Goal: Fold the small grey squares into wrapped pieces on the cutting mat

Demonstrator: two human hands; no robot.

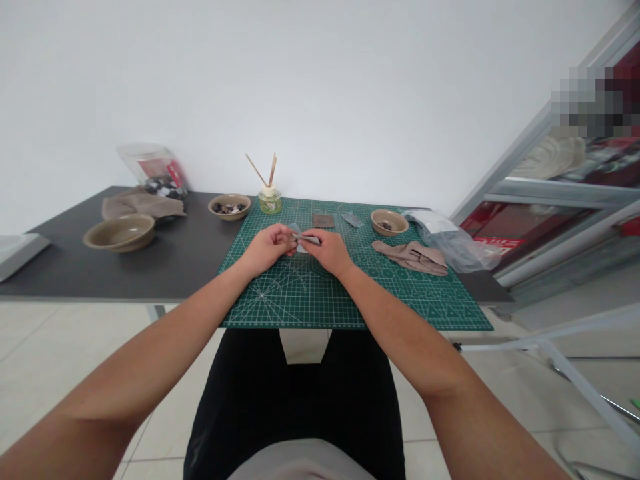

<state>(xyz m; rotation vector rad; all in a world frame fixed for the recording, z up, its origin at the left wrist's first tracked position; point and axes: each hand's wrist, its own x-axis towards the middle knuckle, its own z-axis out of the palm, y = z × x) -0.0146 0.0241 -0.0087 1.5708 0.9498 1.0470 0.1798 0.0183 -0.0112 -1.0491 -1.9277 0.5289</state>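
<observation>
My left hand (271, 249) and my right hand (327, 249) meet over the green cutting mat (330, 300). Between thumb and fingers, my right hand pinches a small grey folded piece (311, 239) that looks like sandpaper. The fingers of my left hand are closed at the piece's left end; whatever they hold is too small and hidden to make out. Pale sheet material shows below and behind the fingertips. Just beyond lie a brown square sheet (323, 221) and a grey-blue sheet (353, 219).
A bowl of dark and pale stones (229, 207) and a reed diffuser (271, 200) stand at the back. On the right are a small bowl (389, 223), a brown cloth (413, 257) and a plastic bag (455, 243). Leftward sit a larger bowl (120, 233), another cloth (143, 203) and a clear container (153, 167).
</observation>
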